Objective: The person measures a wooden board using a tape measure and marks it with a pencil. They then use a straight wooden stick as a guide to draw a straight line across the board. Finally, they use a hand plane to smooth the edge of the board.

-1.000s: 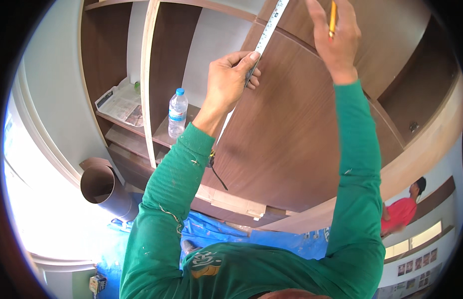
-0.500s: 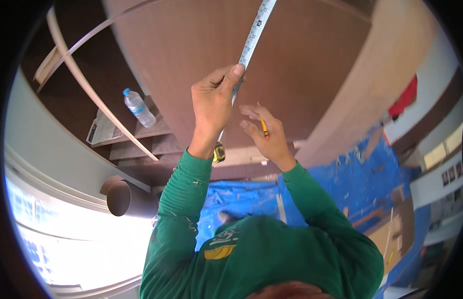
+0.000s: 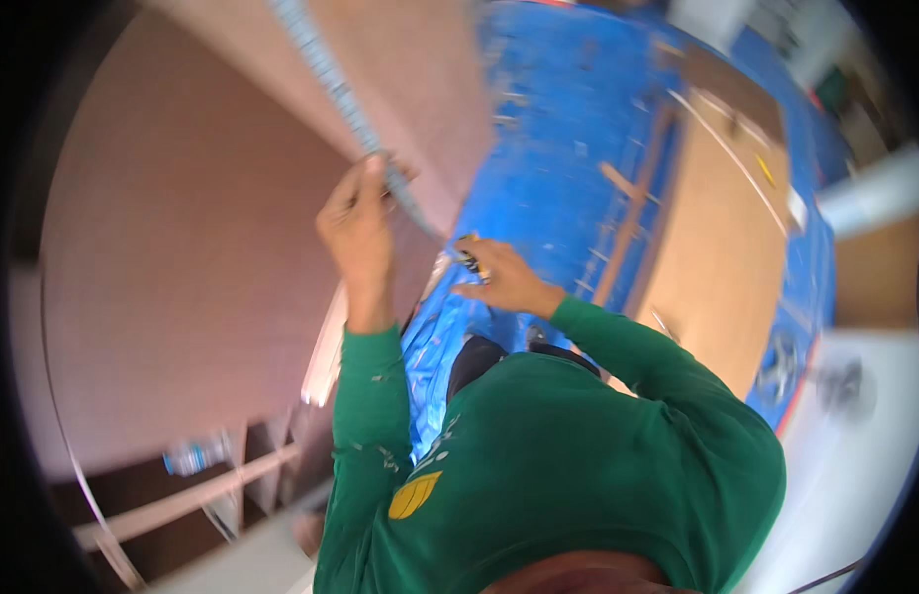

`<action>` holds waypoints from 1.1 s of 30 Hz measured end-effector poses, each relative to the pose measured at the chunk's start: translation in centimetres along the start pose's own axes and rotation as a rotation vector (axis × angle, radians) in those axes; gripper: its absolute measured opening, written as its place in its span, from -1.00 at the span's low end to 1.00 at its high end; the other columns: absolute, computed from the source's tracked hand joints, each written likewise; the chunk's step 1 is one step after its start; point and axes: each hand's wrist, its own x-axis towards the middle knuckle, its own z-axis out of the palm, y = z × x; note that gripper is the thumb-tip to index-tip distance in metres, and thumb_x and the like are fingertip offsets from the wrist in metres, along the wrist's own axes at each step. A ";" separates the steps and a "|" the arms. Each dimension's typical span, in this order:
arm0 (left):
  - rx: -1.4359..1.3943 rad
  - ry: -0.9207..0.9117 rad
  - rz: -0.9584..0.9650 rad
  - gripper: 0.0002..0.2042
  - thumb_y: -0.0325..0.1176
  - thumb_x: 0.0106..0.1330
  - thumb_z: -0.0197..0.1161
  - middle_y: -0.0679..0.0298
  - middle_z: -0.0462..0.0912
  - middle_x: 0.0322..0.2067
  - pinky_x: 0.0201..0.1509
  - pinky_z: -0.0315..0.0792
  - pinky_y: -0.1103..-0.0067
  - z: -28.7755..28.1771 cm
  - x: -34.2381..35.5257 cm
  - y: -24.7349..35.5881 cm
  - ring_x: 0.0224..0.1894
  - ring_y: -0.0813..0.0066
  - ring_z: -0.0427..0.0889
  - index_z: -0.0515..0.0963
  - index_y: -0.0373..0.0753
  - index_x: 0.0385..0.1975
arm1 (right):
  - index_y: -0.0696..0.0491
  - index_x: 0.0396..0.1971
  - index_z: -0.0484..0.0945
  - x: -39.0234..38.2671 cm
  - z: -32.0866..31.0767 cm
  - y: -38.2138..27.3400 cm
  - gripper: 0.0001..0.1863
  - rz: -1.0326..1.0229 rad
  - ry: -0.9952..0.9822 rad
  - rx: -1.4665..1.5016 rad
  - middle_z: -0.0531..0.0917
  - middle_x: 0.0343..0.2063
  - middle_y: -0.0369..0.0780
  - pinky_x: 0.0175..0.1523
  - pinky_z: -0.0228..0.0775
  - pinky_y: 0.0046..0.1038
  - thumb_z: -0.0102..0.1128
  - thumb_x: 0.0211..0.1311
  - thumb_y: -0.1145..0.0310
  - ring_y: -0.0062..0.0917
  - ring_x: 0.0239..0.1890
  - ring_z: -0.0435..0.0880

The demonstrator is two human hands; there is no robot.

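Being cut off at eleven o'clock, its markings blurring, a pale, narrow tape blade [image 3: 326, 74] is slanting through the left hand [image 3: 360, 223], which is pinching it. The right hand [image 3: 511, 281] is curling at the half-hidden, dark-and-yellow case [image 3: 469, 260] — whether gripping, I cannot tell.

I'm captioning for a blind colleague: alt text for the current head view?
A person's left hand pinches a tape measure's extended blade, the right hand at its case. A brown panel is at left, blue floor sheeting at right.
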 end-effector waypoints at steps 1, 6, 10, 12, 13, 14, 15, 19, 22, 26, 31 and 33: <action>-0.020 -0.036 0.010 -0.66 -0.27 0.58 0.35 0.04 0.79 -0.23 -0.01 0.76 0.43 1.6 0.7 -1.4 -0.17 0.27 0.84 0.70 -0.53 -0.01 | 0.11 0.30 0.52 -0.8 -1.3 0.9 -0.21 0.069 0.021 -0.028 0.68 0.03 0.03 0.25 0.43 -0.06 0.63 0.14 0.06 -0.01 0.11 0.65; -0.080 -0.278 -0.040 -0.68 -0.30 0.58 0.35 0.02 0.79 -0.22 0.01 0.78 0.38 12.1 3.8 -6.0 -0.20 0.23 0.83 0.70 -0.54 -0.02 | 0.07 0.32 0.50 -2.4 -7.7 4.1 -0.22 0.305 0.180 -0.077 0.67 0.08 0.02 0.31 0.37 -0.07 0.61 0.15 0.08 -0.01 0.19 0.59; -0.183 -0.486 -0.093 -0.69 -0.31 0.58 0.35 0.02 0.79 -0.21 0.00 0.78 0.37 16.9 6.6 -6.2 -0.20 0.24 0.83 0.71 -0.53 0.00 | 0.09 0.35 0.50 -3.6 -10.3 5.0 -0.20 0.487 0.364 -0.215 0.67 0.16 0.03 0.37 0.39 -0.06 0.62 0.17 0.06 0.02 0.26 0.60; -0.193 -0.548 -0.115 -0.69 -0.32 0.58 0.35 0.02 0.79 -0.20 -0.01 0.78 0.37 19.6 8.7 -6.8 -0.20 0.24 0.83 0.71 -0.53 0.01 | 0.10 0.36 0.50 -3.4 -11.1 7.1 -0.18 0.588 0.413 -0.170 0.67 0.19 0.05 0.37 0.44 -0.09 0.63 0.18 0.04 0.03 0.28 0.62; -0.192 -0.577 -0.111 -0.68 -0.30 0.58 0.35 0.01 0.79 -0.21 0.00 0.78 0.35 21.3 9.8 -7.1 -0.19 0.21 0.84 0.70 -0.53 0.01 | 0.11 0.36 0.50 -3.1 -11.9 8.0 -0.17 0.641 0.433 -0.144 0.68 0.21 0.06 0.37 0.47 -0.10 0.64 0.18 0.02 0.04 0.30 0.63; -0.191 -0.605 -0.107 -0.67 -0.29 0.59 0.34 0.00 0.79 -0.21 0.01 0.78 0.34 23.1 11.0 -7.4 -0.19 0.19 0.85 0.69 -0.53 0.01 | 0.12 0.36 0.50 -2.9 -13.1 9.1 -0.17 0.676 0.448 -0.123 0.68 0.20 0.07 0.35 0.49 -0.11 0.64 0.19 0.02 0.02 0.29 0.65; -0.177 -0.639 -0.111 -0.66 -0.28 0.59 0.34 -0.01 0.79 -0.21 0.01 0.77 0.33 24.4 11.9 -7.8 -0.18 0.16 0.85 0.68 -0.53 0.02 | 0.12 0.35 0.51 -2.7 -13.7 9.6 -0.17 0.720 0.468 -0.090 0.69 0.20 0.08 0.34 0.52 -0.13 0.64 0.19 0.01 0.01 0.29 0.66; -0.159 -0.731 -0.140 -0.70 -0.34 0.57 0.35 0.01 0.79 -0.17 -0.03 0.80 0.37 30.6 16.2 -9.8 -0.18 0.26 0.84 0.71 -0.54 0.01 | 0.14 0.33 0.52 -1.2 -16.2 12.3 -0.19 0.783 0.585 -0.060 0.72 0.18 0.08 0.31 0.56 -0.16 0.63 0.22 0.00 -0.07 0.28 0.70; -0.136 -0.758 -0.130 -0.70 -0.34 0.57 0.35 0.01 0.79 -0.16 -0.02 0.80 0.37 34.6 19.1 -12.2 -0.17 0.26 0.84 0.71 -0.54 0.00 | 0.15 0.29 0.54 -0.1 -17.9 14.9 -0.22 0.919 0.673 0.051 0.72 0.18 0.06 0.32 0.55 -0.18 0.62 0.23 0.00 -0.12 0.28 0.71; -0.125 -0.779 -0.102 -0.69 -0.34 0.58 0.34 0.00 0.79 -0.15 -0.02 0.80 0.36 41.1 24.2 -15.3 -0.17 0.25 0.84 0.71 -0.55 0.00 | 0.16 0.29 0.54 2.0 -21.7 21.0 -0.21 0.978 0.687 0.090 0.73 0.15 0.06 0.32 0.55 -0.18 0.62 0.22 -0.03 -0.13 0.26 0.72; -0.129 -0.678 -0.042 -0.67 -0.33 0.58 0.33 -0.02 0.78 -0.16 -0.01 0.81 0.35 48.7 31.7 -16.5 -0.18 0.23 0.84 0.69 -0.58 -0.01 | 0.14 0.33 0.52 9.9 -31.4 29.6 -0.14 0.851 0.555 0.036 0.70 0.18 0.08 0.35 0.53 -0.14 0.64 0.17 -0.09 -0.06 0.28 0.68; -0.135 -0.636 -0.043 -0.67 -0.33 0.59 0.33 -0.03 0.77 -0.16 0.00 0.81 0.34 52.4 34.4 -16.8 -0.18 0.21 0.84 0.68 -0.60 -0.01 | 0.13 0.35 0.51 14.1 -36.6 32.6 -0.11 0.768 0.559 -0.020 0.66 0.23 0.10 0.38 0.50 -0.13 0.65 0.15 -0.10 -0.03 0.33 0.64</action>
